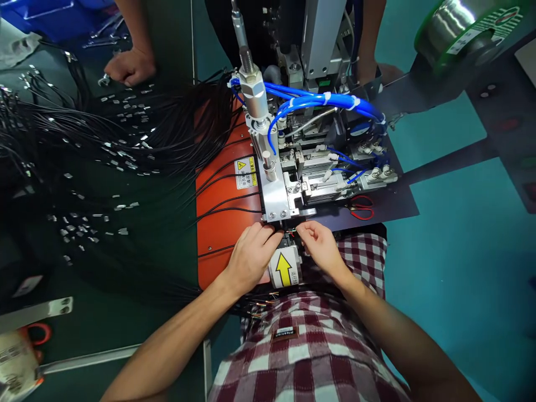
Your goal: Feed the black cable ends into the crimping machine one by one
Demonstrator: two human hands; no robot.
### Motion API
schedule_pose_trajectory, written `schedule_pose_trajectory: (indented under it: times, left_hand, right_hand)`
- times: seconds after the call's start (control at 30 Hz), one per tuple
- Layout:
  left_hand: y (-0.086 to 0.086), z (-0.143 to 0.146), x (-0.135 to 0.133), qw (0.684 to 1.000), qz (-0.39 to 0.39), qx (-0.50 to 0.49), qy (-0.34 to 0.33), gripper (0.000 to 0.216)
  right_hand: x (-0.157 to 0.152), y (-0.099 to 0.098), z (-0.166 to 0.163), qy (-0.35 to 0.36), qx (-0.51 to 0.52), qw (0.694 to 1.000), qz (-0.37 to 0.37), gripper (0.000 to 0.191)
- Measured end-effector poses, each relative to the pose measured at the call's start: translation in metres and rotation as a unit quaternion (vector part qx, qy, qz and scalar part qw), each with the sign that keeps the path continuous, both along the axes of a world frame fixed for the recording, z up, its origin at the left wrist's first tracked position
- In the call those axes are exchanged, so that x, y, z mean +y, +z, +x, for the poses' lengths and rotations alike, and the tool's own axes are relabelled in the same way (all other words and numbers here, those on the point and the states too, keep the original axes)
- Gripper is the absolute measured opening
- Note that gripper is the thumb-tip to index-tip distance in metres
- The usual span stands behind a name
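My left hand and my right hand meet at the front of a small metal machine with blue air hoses. Both hands are pinched closed on a thin black cable whose coloured wire ends show between the fingertips, right under the machine's front edge. A white cylinder with a yellow arrow label sits just below the fingers. Black cables run left from the machine across an orange plate.
A large heap of black cables with metal terminals covers the dark table on the left. Another person's hand rests at the far end. Red-handled scissors lie right of the machine. A wire spool stands top right.
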State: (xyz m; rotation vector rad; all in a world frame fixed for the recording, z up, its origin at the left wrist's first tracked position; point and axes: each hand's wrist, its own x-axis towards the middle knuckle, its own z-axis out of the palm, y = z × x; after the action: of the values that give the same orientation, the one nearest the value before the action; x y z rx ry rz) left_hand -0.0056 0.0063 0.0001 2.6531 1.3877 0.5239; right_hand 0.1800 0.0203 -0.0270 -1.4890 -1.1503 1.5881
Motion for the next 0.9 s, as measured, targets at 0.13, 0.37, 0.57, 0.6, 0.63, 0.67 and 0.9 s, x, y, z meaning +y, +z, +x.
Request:
schedule_pose_trajectory:
  times: [0.13, 0.37, 0.57, 0.6, 0.63, 0.67, 0.9]
  left_hand:
    - [-0.002, -0.002, 0.001, 1.000, 0.008, -0.009, -0.010, 0.025]
    - [-0.002, -0.002, 0.000, 1.000, 0.020, 0.003, -0.007, 0.026]
    - [-0.002, -0.002, 0.000, 1.000, 0.018, -0.001, -0.002, 0.026]
    - [-0.002, -0.002, 0.000, 1.000, 0.018, -0.002, -0.001, 0.026]
    - [-0.002, -0.002, 0.000, 1.000, 0.017, -0.002, -0.001, 0.026]
    - [-0.002, -0.002, 0.000, 1.000, 0.016, -0.002, -0.002, 0.026]
    - [-0.003, -0.003, 0.000, 1.000, 0.003, -0.009, -0.002, 0.026]
  right_hand:
    - [-0.011, 0.002, -0.003, -0.003, 0.004, 1.000, 0.002, 0.026]
    - [-0.007, 0.026, 0.001, 0.093, -0.272, 0.929, 0.234, 0.015]
    - [0.002, 0.009, 0.005, 0.077, -0.063, 0.993, 0.057, 0.020]
    - [0.003, 0.004, 0.006, 0.072, -0.021, 0.997, 0.024, 0.022]
    - [0.003, 0.000, 0.006, 0.067, 0.009, 0.998, 0.001, 0.023]
    - [0.004, -0.002, 0.006, 0.061, 0.024, 0.998, -0.011, 0.025]
    - [0.005, -0.004, 0.001, 0.035, 0.021, 0.999, 0.018, 0.027]
